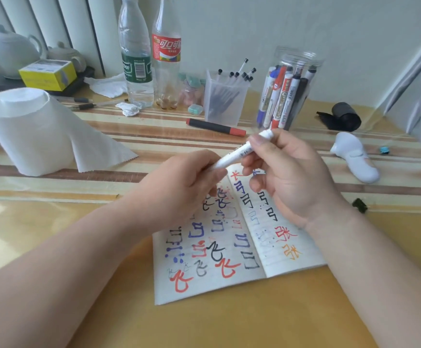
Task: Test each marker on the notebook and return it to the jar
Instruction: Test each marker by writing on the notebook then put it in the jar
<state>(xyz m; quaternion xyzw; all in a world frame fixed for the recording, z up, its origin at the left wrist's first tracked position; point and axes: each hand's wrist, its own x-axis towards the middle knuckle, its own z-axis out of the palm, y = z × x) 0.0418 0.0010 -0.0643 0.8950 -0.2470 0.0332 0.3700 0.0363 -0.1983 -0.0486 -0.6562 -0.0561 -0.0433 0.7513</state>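
Observation:
Both my hands hold one white marker (pixel 239 153) above the open notebook (pixel 229 249). My right hand (pixel 287 177) pinches its upper end between thumb and fingers. My left hand (pixel 184 179) grips its lower end, and its fingers hide the tip or cap. The notebook's two pages carry many red, blue, black and orange marks. Behind my hands stands a clear jar (pixel 289 89) with several markers upright in it. A black marker with red ends (pixel 215 127) lies loose on the table, left of the jar.
A paper towel roll (pixel 32 131) stands at left. Two plastic bottles (pixel 151 51) and a square cup of pens (pixel 225 96) line the back. A white device (pixel 355 156) and a black roll (pixel 345 116) lie at right; teapots and a yellow box sit far left.

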